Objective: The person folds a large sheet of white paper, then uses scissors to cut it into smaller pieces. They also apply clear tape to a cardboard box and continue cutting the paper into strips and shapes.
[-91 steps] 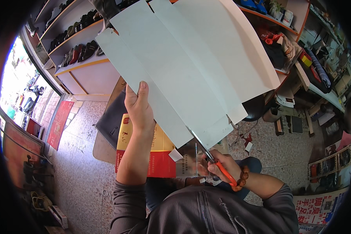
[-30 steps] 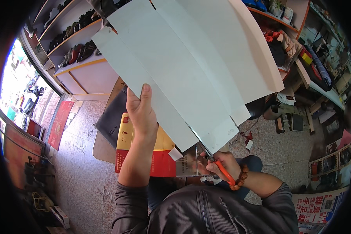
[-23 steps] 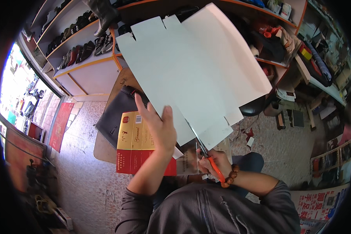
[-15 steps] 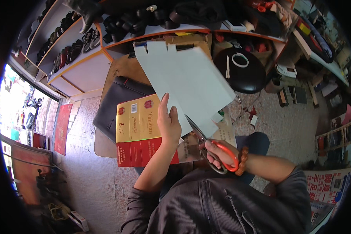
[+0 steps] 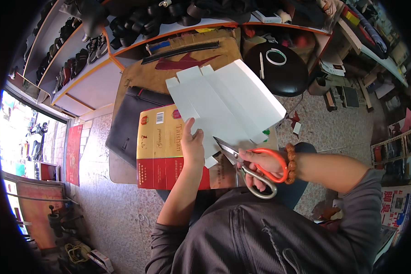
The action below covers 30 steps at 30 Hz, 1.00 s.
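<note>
My right hand (image 5: 260, 166) holds scissors (image 5: 255, 164) with one orange-covered loop and one bare metal loop. The blades are parted and point up-left, their tips over the lower part of a white cardboard sheet (image 5: 223, 100). This sheet is an opened-out carton with creases, tabs and a raised flap along its right side. At its lower left edge my left hand (image 5: 194, 146) grips the sheet, thumb and forefinger showing while the other fingers are hidden. Beside that hand lies a gold-and-red printed carton sheet (image 5: 160, 150), partly covered by the white one.
Under the sheets is a brown board (image 5: 132, 77) with a dark leather bag (image 5: 130, 123) on it. A round black stool (image 5: 283, 77) bears a roll of tape (image 5: 276, 56) and a white pen-like stick (image 5: 261, 66). Shoe shelves (image 5: 73, 59) line the back left.
The white sheet has dropped lower and tilted, uncovering a black strip and a dark red piece on the board. My right hand has moved up and right with the scissors, whose loops are wider apart.
</note>
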{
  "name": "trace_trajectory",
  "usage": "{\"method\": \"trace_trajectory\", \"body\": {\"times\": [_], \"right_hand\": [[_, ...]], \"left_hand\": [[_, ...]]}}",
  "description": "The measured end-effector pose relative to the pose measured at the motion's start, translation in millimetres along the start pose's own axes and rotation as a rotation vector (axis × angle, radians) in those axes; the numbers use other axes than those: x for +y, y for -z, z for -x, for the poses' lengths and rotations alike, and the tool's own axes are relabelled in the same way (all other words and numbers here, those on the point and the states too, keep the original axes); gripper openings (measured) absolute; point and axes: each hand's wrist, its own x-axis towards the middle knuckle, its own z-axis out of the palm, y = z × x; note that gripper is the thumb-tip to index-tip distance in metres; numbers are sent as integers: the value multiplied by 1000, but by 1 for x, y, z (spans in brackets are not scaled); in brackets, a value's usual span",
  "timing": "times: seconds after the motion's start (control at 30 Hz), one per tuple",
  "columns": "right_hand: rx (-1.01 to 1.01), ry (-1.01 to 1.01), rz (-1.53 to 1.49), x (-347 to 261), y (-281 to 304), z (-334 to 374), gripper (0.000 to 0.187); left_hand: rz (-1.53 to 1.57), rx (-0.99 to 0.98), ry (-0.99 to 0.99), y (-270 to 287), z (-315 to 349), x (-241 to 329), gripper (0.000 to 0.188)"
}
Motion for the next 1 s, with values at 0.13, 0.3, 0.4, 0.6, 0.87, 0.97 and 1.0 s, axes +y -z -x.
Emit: {"method": "trace_trajectory", "body": {"times": [0.13, 0.3, 0.4, 0.6, 0.87, 0.97, 1.0], "right_hand": [[21, 95, -5, 16, -4, -14, 60], [72, 115, -50, 7, -7, -21, 62], [101, 66, -64, -6, -9, -28, 57], [294, 477, 372, -3, -22, -40, 49], [455, 855, 723, -20, -35, -46, 54], [519, 887, 926, -33, -36, -44, 54], [474, 862, 859, -35, -37, -46, 55]], "left_hand": [[179, 11, 117, 5, -4, -4, 49], [135, -29, 10, 3, -6, 6, 50], [102, -33, -41, -2, -3, 15, 50], [2, -30, -223, 7, -11, 40, 51], [535, 88, -126, 40, -90, 124, 38], [616, 15, 36, 45, -100, 146, 30], [639, -5, -74, 43, -99, 147, 26]]}}
